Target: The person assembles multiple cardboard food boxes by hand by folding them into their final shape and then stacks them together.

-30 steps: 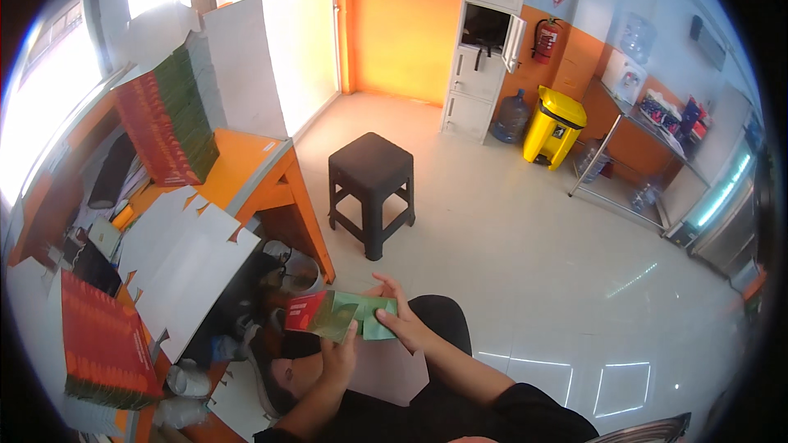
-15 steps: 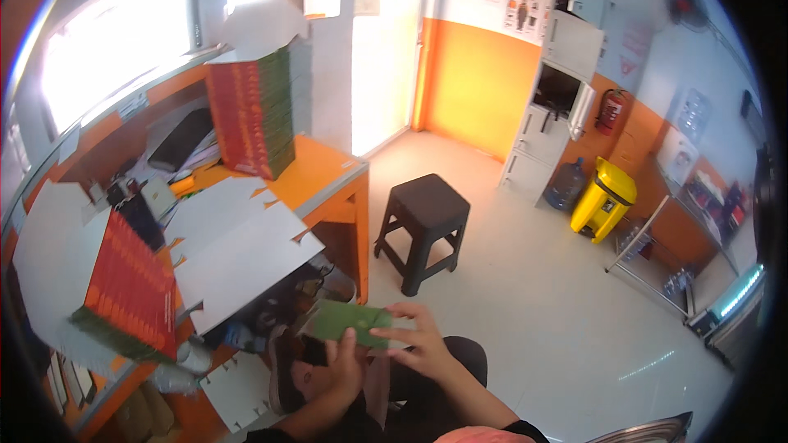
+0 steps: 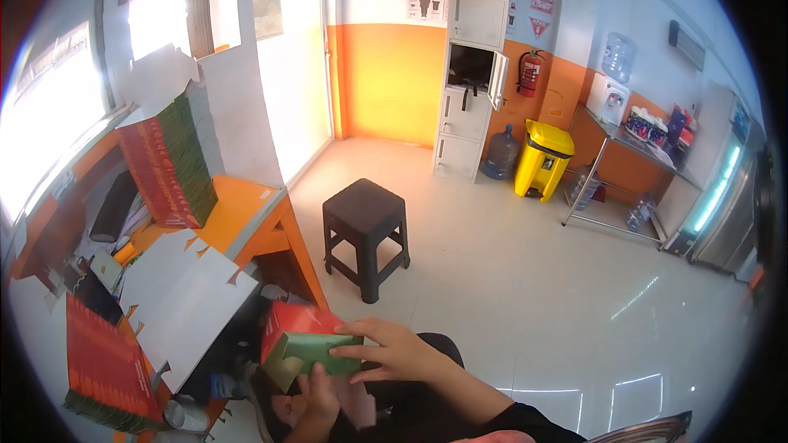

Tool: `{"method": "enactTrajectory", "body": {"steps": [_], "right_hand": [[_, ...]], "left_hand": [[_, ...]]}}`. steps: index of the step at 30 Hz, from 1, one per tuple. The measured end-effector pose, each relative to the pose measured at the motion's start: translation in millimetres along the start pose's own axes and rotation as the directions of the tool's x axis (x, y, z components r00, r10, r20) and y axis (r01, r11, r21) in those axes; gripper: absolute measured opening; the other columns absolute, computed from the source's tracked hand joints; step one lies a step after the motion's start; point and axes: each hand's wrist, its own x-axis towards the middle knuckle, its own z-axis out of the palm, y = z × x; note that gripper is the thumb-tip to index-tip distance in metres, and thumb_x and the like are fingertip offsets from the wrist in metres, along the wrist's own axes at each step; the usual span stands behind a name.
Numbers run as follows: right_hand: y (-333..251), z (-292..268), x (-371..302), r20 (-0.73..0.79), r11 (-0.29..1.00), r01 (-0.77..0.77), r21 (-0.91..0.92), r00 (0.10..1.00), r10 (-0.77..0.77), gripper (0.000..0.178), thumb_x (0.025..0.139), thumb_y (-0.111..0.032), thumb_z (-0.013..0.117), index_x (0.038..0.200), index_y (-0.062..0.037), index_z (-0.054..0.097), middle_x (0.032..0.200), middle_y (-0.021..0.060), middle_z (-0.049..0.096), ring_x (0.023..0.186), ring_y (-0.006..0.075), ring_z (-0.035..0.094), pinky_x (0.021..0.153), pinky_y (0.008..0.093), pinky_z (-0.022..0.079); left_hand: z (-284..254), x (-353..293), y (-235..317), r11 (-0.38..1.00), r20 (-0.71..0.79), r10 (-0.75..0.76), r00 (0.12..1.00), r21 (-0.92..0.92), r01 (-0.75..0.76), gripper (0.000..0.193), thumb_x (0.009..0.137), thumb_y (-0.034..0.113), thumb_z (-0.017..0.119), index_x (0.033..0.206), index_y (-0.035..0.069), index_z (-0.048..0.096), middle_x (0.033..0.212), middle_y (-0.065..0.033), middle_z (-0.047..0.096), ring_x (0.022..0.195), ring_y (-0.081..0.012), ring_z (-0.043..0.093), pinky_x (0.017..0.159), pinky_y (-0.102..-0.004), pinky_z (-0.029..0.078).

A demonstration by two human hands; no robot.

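A red and green cardboard box (image 3: 305, 351) is held over my lap, its red side up and away from me and its green side facing me. My left hand (image 3: 318, 404) grips it from below, thumb against the green side. My right hand (image 3: 396, 351) holds its right edge, fingers spread across the green face and the thumb out of sight. Left of the box, a flat white cardboard sheet with notched edges (image 3: 185, 303) lies on the orange desk. A stack of red and green folded cartons (image 3: 111, 365) stands at the near left.
A taller stack of red and green cartons (image 3: 168, 164) stands at the desk's (image 3: 246, 205) far end. Beyond it are a black stool (image 3: 365, 221), white lockers (image 3: 468, 107), a yellow bin (image 3: 543, 160) and a metal table (image 3: 632, 148). A curved metal edge (image 3: 644, 431) shows at the lower right.
The green piece now appears as a box with its red side showing, tilted in my hands. My view has turned right, so the room has shifted left in the picture.
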Motion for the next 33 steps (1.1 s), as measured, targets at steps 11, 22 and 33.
{"method": "enactTrajectory", "body": {"steps": [11,22,33], "right_hand": [[-0.2,-1.7,-9.2,0.052,0.971,-0.22,0.094,0.975,0.216,0.049,0.072,-0.018,0.074,0.118,-0.014,0.057,0.134,0.012,0.04,0.106,0.0273,0.054,0.09,0.0349,0.048],[13.4,-13.2,-18.9,0.062,0.883,-0.142,0.446,0.99,0.127,0.055,0.069,-0.008,0.073,0.121,-0.011,0.055,0.141,0.0141,0.031,0.12,0.0305,0.046,0.099,0.0375,0.043],[5.8,-13.3,-22.2,0.183,0.859,-0.202,0.471,0.975,0.129,0.043,0.072,-0.011,0.067,0.115,-0.0077,0.061,0.14,0.0151,0.034,0.127,0.032,0.037,0.102,0.0374,0.035]], "left_hand": [[-23.9,-10.9,-0.5,0.941,-0.117,-0.239,0.964,0.219,0.259,0.044,0.089,0.013,0.05,0.128,-0.004,0.036,0.124,-0.0135,0.047,0.113,-0.0217,0.049,0.097,-0.0349,0.037],[-24.5,5.3,8.5,0.879,-0.08,-0.099,0.992,0.46,0.125,0.032,0.082,0.001,0.061,0.113,-0.003,0.051,0.108,-0.0087,0.055,0.096,-0.0144,0.054,0.081,-0.0268,0.044],[-9.5,4.0,23.0,0.872,-0.086,-0.208,0.974,0.434,0.225,0.042,0.086,-0.002,0.054,0.125,-0.002,0.036,0.112,-0.0125,0.053,0.095,-0.0144,0.056,0.077,-0.0269,0.049]]}}
